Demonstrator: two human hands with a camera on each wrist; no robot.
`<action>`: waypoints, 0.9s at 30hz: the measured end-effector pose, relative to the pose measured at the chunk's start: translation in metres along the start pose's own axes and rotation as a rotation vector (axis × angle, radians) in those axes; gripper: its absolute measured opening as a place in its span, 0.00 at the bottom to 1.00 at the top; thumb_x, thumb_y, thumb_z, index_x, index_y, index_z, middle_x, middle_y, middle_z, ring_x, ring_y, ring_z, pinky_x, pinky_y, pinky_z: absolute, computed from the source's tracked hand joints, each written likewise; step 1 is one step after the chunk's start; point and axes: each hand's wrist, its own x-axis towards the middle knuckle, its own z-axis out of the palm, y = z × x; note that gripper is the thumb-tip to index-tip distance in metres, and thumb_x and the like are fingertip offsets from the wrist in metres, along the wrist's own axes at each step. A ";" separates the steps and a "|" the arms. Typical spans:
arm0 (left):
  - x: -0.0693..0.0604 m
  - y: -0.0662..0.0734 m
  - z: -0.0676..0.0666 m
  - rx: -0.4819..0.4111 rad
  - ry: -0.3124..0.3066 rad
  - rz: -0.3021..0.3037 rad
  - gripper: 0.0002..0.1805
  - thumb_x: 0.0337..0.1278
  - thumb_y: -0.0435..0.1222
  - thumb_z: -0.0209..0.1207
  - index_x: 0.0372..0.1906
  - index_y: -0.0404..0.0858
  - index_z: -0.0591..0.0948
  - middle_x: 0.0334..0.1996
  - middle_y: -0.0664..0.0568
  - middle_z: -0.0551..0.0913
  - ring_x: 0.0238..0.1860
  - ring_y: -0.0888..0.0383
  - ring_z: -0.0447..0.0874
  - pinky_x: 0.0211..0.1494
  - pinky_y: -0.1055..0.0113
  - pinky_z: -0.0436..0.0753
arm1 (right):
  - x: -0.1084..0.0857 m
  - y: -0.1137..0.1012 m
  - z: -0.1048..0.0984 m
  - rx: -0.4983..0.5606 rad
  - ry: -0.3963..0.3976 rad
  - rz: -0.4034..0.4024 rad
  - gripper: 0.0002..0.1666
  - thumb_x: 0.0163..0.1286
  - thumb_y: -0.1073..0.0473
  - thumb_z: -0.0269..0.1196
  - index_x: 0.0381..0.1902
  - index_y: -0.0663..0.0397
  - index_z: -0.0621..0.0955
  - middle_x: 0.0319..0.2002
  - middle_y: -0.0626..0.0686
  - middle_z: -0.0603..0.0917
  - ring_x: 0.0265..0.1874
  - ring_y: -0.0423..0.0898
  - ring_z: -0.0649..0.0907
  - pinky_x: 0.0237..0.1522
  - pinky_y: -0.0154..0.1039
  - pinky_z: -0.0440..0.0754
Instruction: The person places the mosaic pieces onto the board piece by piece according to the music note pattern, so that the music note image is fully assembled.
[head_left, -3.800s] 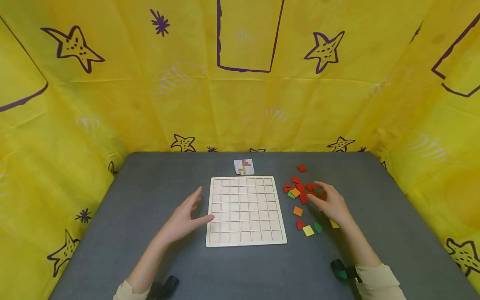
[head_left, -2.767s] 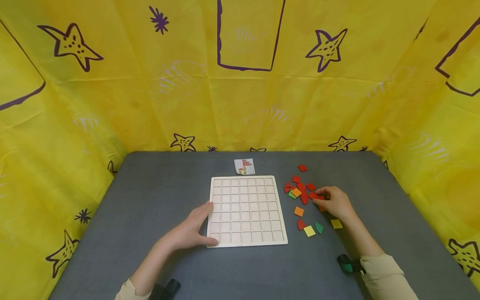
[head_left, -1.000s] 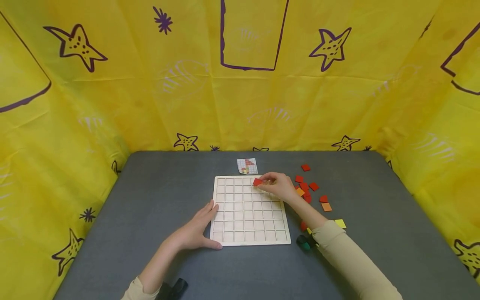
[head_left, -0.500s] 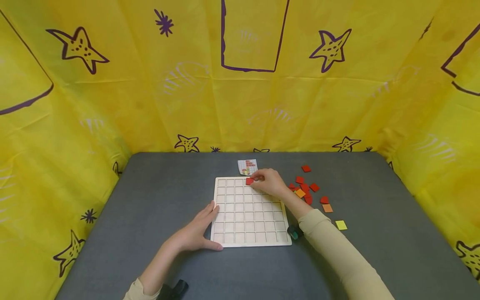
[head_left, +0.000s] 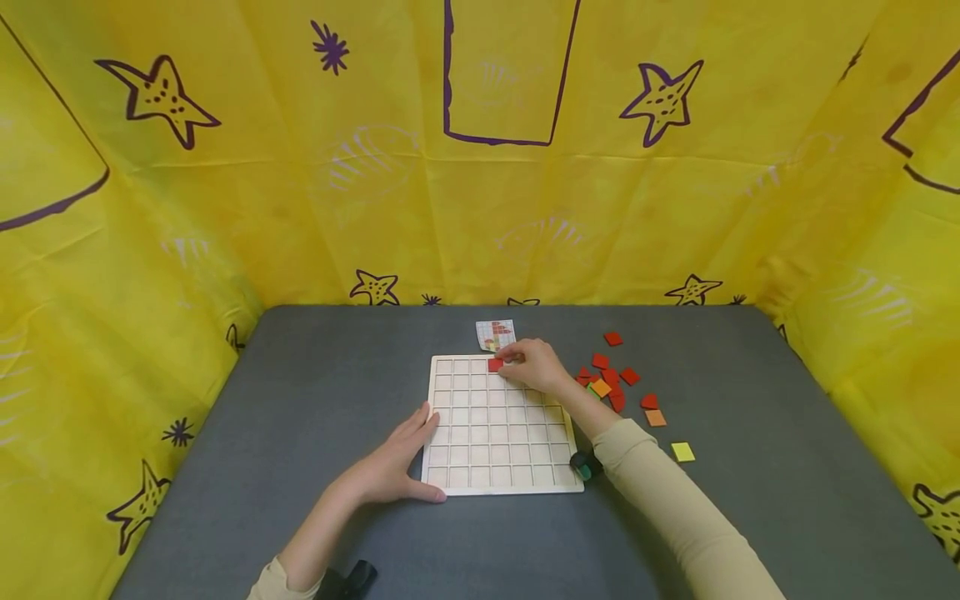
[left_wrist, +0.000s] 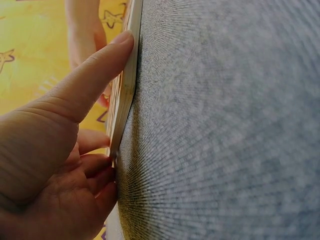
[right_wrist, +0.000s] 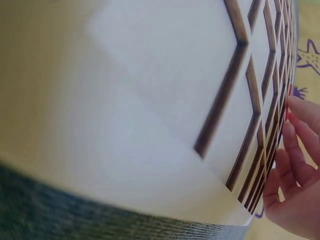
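A pale wooden board [head_left: 480, 434] with a grid of square recesses lies on the grey table. My right hand [head_left: 536, 367] pinches a red square tile [head_left: 494, 365] between thumb and fingers at the board's top row, around the middle column. In the right wrist view only a thin red edge of the tile shows beyond my fingers. My left hand [head_left: 386, 462] rests at the board's left side, thumb on the near corner and fingers along the edge. The left wrist view shows that thumb against the board's edge [left_wrist: 129, 75].
Several red tiles [head_left: 610, 377], an orange tile [head_left: 602, 387] and a partly covered green one lie loose right of the board. Nearer are another orange tile [head_left: 655, 417] and a yellow tile [head_left: 682, 452]. A small printed pattern card [head_left: 495, 333] lies behind the board.
My right hand went to the tile pile, picked up a red tile and carried it left to the board's top row. My left hand moved down and settled on the board's edge.
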 end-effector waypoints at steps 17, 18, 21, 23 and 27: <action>0.000 -0.001 0.001 0.001 0.010 0.013 0.63 0.39 0.52 0.75 0.76 0.32 0.52 0.77 0.38 0.42 0.76 0.40 0.39 0.71 0.41 0.52 | -0.036 0.029 -0.056 0.220 0.097 0.140 0.19 0.66 0.52 0.67 0.53 0.52 0.84 0.46 0.53 0.84 0.39 0.51 0.77 0.35 0.43 0.74; 0.000 -0.001 0.001 0.002 0.010 0.013 0.63 0.40 0.52 0.75 0.76 0.32 0.52 0.77 0.38 0.42 0.76 0.40 0.39 0.71 0.41 0.52 | -0.039 0.033 -0.059 0.220 0.107 0.148 0.20 0.66 0.52 0.67 0.53 0.53 0.84 0.47 0.53 0.84 0.40 0.51 0.78 0.35 0.42 0.74; -0.001 -0.001 0.001 0.005 0.007 0.013 0.63 0.40 0.52 0.75 0.76 0.32 0.52 0.77 0.38 0.41 0.76 0.40 0.39 0.71 0.42 0.52 | -0.051 0.044 -0.069 0.208 0.117 0.185 0.21 0.66 0.50 0.67 0.53 0.54 0.83 0.47 0.53 0.84 0.41 0.51 0.78 0.37 0.42 0.75; -0.001 0.000 0.001 0.003 0.006 0.013 0.63 0.40 0.52 0.75 0.76 0.32 0.52 0.77 0.38 0.41 0.76 0.40 0.39 0.71 0.42 0.52 | -0.058 0.051 -0.073 0.200 0.118 0.212 0.21 0.66 0.50 0.67 0.53 0.54 0.83 0.46 0.53 0.84 0.42 0.51 0.79 0.39 0.42 0.76; -0.001 0.000 0.000 0.003 0.004 0.011 0.63 0.41 0.52 0.75 0.76 0.32 0.52 0.77 0.38 0.41 0.76 0.40 0.39 0.71 0.42 0.52 | -0.070 0.063 -0.079 0.167 0.110 0.238 0.21 0.66 0.50 0.67 0.54 0.53 0.83 0.44 0.54 0.85 0.43 0.51 0.81 0.44 0.45 0.77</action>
